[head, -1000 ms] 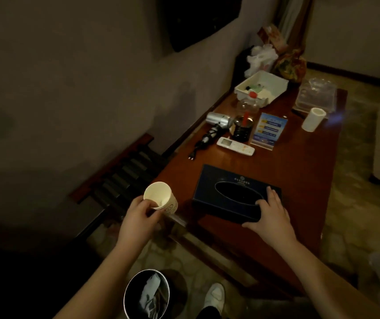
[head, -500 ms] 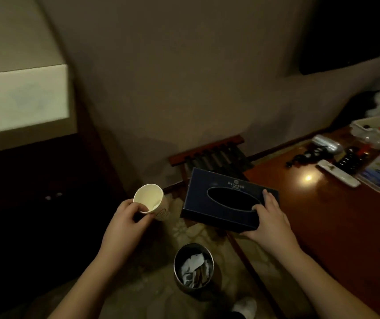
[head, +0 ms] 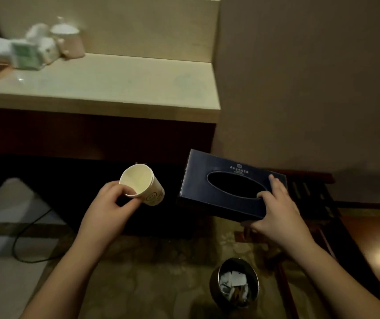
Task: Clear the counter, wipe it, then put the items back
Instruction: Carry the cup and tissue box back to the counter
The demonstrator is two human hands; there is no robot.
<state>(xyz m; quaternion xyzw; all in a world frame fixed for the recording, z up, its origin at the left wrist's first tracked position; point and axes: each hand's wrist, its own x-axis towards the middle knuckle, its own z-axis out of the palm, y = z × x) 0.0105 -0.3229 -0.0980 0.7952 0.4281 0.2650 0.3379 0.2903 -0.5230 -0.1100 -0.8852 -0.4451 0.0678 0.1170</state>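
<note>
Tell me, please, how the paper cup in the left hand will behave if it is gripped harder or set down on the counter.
The paper cup looks thin-walled and empty, so it is probably very light and would likely dent if the left hand squeezed harder. It is held tilted; set down on the counter carelessly, it could tip and roll easily.

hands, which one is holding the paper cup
The left hand grips the paper cup; the right hand holds the dark tissue box instead.
</note>
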